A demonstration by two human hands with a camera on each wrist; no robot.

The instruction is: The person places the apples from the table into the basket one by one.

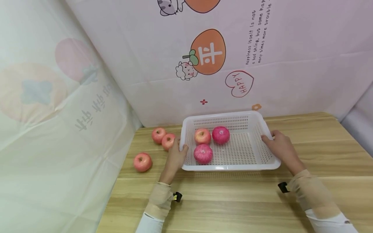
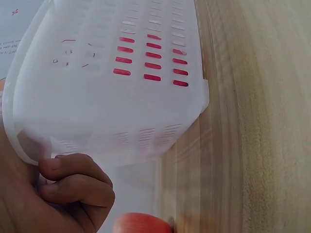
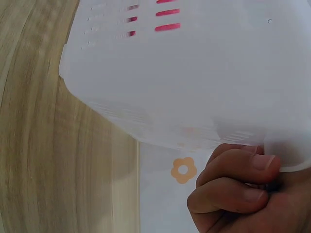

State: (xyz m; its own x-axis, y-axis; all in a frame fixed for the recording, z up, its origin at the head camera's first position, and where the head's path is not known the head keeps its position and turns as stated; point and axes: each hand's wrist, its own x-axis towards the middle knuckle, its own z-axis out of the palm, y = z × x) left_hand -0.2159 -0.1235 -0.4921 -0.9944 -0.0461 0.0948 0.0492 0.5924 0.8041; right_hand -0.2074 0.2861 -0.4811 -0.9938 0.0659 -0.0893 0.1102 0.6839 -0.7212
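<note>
A white perforated plastic basket [image 1: 237,150] is held from both ends. My left hand [image 1: 176,157] grips its left rim, thumb over the edge and fingers curled beneath, as the left wrist view shows. At the opposite end my right hand [image 1: 281,148] grips the right rim the same way. Inside, towards the left, lie a pale red apple [image 1: 202,136] and two magenta round fruits, one at the back [image 1: 220,135] and one at the front [image 1: 203,154]. Whether the basket's base touches the table cannot be told.
Two apples [image 1: 158,135] [image 1: 169,141] sit on the wooden table [image 1: 221,200] close to the left hand. Another apple [image 1: 142,162] lies nearer the table's left edge. A printed cloth [image 1: 157,94] hangs behind the basket, and pale sheeting [image 1: 58,155] borders the left side.
</note>
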